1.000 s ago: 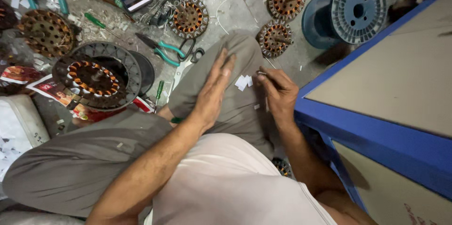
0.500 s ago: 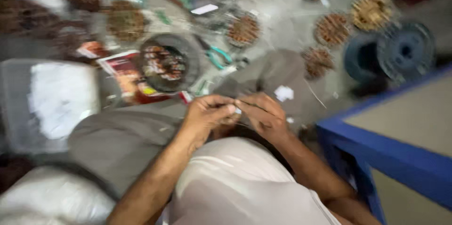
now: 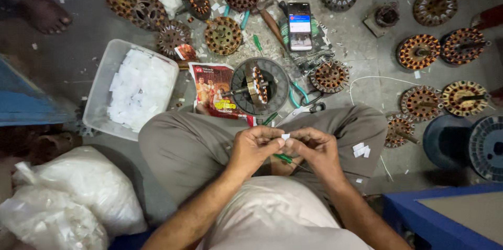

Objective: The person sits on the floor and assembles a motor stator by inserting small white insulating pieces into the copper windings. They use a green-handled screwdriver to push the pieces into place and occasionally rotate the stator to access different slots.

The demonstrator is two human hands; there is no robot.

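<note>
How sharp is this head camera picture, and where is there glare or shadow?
Head view: sharp overall, with the left hand and right hand crisp around a small white slip; the phone screen glows bright; the white scraps in the tub look nearly washed out; the corners fall dark, and the edges curve from the wide lens.

Two hands meet over the lap, the left hand [image 3: 255, 148] and the right hand [image 3: 314, 150], pinching one small white paper slip [image 3: 285, 136]. One phone [image 3: 299, 26] lies on the floor. One clear plastic tub [image 3: 99, 93] holds white paper pieces. One pair of green-handled scissors [image 3: 304, 104] lies near the knee. Two white bags [image 3: 68, 203] sit at the lower left. About sixteen round motor windings [image 3: 419, 51] are scattered around.
</note>
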